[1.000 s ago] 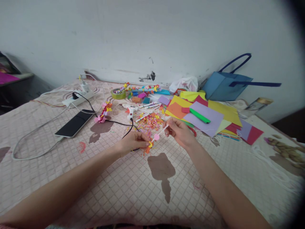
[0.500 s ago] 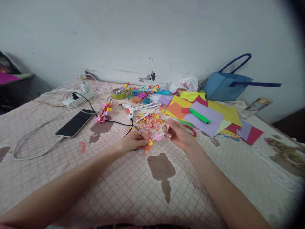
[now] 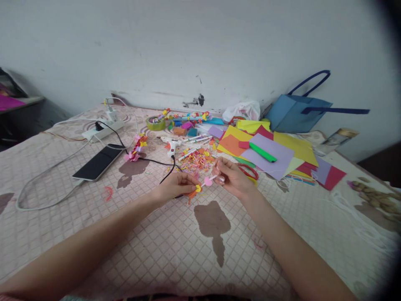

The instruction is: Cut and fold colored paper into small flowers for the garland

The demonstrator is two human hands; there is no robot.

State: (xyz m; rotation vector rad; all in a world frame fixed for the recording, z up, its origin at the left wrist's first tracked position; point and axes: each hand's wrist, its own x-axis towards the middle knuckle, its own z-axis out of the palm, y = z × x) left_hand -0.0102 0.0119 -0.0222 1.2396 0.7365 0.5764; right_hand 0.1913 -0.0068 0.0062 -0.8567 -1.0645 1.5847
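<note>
My left hand (image 3: 175,186) is closed in a pinch on one end of a thin white string (image 3: 211,178) strung with small paper shapes, orange and yellow (image 3: 196,190) at my fingertips. My right hand (image 3: 233,177) pinches the same string a short way to the right, with a pink paper piece (image 3: 208,181) threaded between the two hands. Both hands hover just above the patterned bedspread (image 3: 175,251), in front of a heap of colourful paper scraps (image 3: 196,161).
Behind the scraps lie a white glue gun (image 3: 171,144) with a black cord, markers, a tape roll (image 3: 156,123) and a spread of coloured paper sheets (image 3: 269,152). A phone (image 3: 97,162) and power strip (image 3: 102,130) with cables lie left. A blue bag (image 3: 296,112) leans on the wall.
My right hand has slid left along the string toward my left hand, pushing the pink piece closer to the orange and yellow ones. My left hand has stayed in place.
</note>
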